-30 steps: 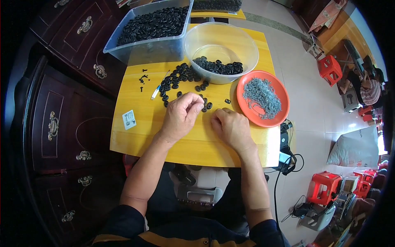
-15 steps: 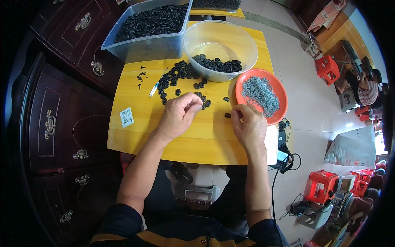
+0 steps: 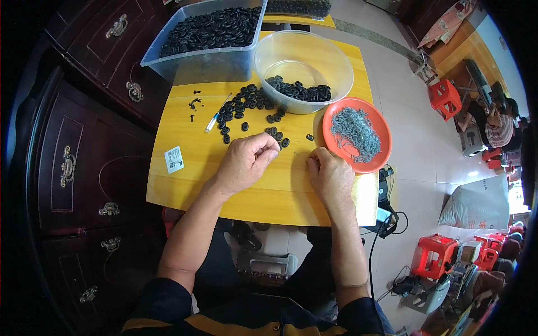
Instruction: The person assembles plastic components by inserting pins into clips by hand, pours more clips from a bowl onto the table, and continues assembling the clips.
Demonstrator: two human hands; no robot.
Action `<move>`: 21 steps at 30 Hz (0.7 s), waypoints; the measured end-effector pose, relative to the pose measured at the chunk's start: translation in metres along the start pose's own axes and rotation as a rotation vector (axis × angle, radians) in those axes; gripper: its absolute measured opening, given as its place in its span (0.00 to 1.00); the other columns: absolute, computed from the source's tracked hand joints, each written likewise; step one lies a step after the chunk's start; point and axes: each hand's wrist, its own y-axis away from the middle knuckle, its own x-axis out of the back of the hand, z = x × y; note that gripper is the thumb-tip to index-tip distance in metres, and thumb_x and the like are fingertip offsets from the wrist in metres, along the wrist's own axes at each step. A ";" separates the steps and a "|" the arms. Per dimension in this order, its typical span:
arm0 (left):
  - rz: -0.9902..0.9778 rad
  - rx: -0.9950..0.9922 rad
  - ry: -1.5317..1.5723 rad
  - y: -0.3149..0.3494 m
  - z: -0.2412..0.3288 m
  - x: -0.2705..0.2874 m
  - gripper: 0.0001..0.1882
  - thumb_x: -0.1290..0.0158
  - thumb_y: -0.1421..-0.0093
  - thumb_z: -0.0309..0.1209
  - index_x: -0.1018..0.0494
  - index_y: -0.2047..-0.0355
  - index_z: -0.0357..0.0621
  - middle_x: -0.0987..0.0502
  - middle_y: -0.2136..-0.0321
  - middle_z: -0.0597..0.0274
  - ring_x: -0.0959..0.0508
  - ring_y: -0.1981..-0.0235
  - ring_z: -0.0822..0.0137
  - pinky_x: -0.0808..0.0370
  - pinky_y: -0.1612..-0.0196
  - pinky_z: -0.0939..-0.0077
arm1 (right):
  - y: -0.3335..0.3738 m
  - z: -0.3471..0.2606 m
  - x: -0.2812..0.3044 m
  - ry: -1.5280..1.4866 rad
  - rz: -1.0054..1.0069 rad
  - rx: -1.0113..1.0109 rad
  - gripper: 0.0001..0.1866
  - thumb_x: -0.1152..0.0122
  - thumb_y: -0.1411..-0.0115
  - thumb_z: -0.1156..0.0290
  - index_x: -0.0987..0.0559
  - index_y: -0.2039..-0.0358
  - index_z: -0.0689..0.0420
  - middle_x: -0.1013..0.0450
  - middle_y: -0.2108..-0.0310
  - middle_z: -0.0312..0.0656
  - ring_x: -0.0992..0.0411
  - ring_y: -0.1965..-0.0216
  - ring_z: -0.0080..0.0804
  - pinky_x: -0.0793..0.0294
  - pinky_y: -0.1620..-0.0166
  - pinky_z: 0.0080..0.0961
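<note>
My left hand (image 3: pixel 245 162) hovers over the yellow table (image 3: pixel 224 196), thumb and forefinger closed. Its fingertips are beside a few small black oval pieces with holes (image 3: pixel 285 143). Whatever it may hold is hidden. To its right, my right hand (image 3: pixel 332 178) is closed with the fingers curled down at the table, and I cannot make out what is in them. A single black piece (image 3: pixel 310 137) lies just beyond its fingertips. Beside that hand, an orange-red plate (image 3: pixel 384 126) bears a heap of small grey screw-like pieces (image 3: pixel 356 131). More black pieces (image 3: pixel 246 101) are scattered farther back.
Toward the back stand a clear round bowl (image 3: pixel 302 47) with black pieces inside and a blue-tinted bin (image 3: pixel 213 70) full of them. A screwdriver (image 3: pixel 213 122), small dark screws (image 3: pixel 194 104) and a white label (image 3: pixel 174 160) lie left. Black cables (image 3: pixel 392 221) hang by the right edge.
My right hand has moved slightly left and its fingers have curled down over the spot where a second black piece lay; that piece is now out of sight. My left hand has barely moved.
</note>
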 end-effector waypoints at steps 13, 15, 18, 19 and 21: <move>-0.010 -0.059 -0.010 -0.001 0.001 -0.003 0.02 0.45 0.37 0.21 0.26 0.67 0.36 0.27 0.78 0.69 0.33 0.79 0.82 0.34 0.76 0.82 | -0.001 -0.008 0.007 -0.648 -0.005 0.019 0.05 0.40 0.35 0.75 0.28 0.61 0.59 0.24 0.72 0.44 0.23 0.74 0.36 0.25 0.71 0.31; -0.045 -0.067 -0.021 -0.002 0.003 -0.004 0.02 0.45 0.37 0.22 0.26 0.67 0.36 0.27 0.78 0.69 0.32 0.79 0.81 0.34 0.76 0.82 | 0.001 -0.010 0.010 -0.828 -0.031 -0.054 0.06 0.41 0.34 0.74 0.27 0.59 0.59 0.23 0.71 0.41 0.23 0.73 0.29 0.26 0.72 0.26; -0.085 -0.016 -0.029 -0.003 0.009 -0.005 0.02 0.44 0.39 0.23 0.26 0.68 0.36 0.21 0.76 0.55 0.20 0.74 0.61 0.25 0.69 0.70 | 0.000 -0.010 0.007 -1.121 -0.043 -0.131 0.08 0.40 0.33 0.73 0.26 0.56 0.59 0.22 0.68 0.36 0.25 0.70 0.18 0.28 0.72 0.18; -0.064 -0.021 -0.032 -0.004 0.010 -0.005 0.02 0.44 0.39 0.22 0.26 0.68 0.37 0.22 0.76 0.56 0.21 0.75 0.64 0.26 0.70 0.72 | 0.001 -0.010 0.005 -1.233 -0.029 -0.137 0.09 0.39 0.33 0.72 0.25 0.54 0.59 0.21 0.67 0.34 0.26 0.68 0.14 0.28 0.71 0.16; -0.043 -0.027 -0.037 -0.004 0.010 -0.006 0.02 0.44 0.39 0.22 0.26 0.67 0.37 0.22 0.77 0.58 0.22 0.76 0.67 0.26 0.70 0.73 | 0.000 -0.012 0.004 -1.301 -0.066 -0.161 0.10 0.37 0.34 0.72 0.24 0.54 0.59 0.21 0.68 0.33 0.26 0.69 0.15 0.28 0.70 0.15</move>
